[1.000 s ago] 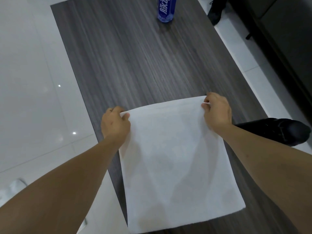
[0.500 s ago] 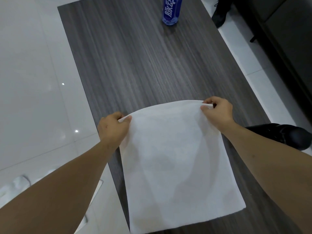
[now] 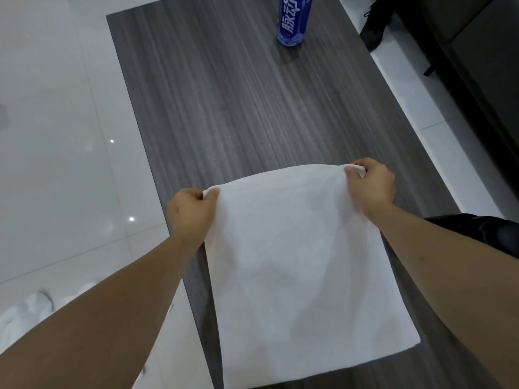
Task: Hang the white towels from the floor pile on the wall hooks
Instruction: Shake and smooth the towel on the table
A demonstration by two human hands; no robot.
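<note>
Towel (image 3: 303, 276): plain white, no print; faint grey shadows cross its surface.
Table (image 3: 238, 108): dark grey-brown top with a fine, streaked wood-grain pattern running lengthwise.
Bottle (image 3: 293, 19): translucent blue, with large white characters on the label.
Floor (image 3: 56, 136): glossy white tiles, thin grey grout lines, small bright reflections of lights.
Floor pile (image 3: 25, 313): white cloth, blurred, with a dark grey streak.
Shoe (image 3: 483, 231): black, seen at the right edge of the table.
Furniture (image 3: 483, 57): dark grey to black, along the right side.
Boot (image 3: 375, 26): black, standing on the white tiles at the far right.
</note>
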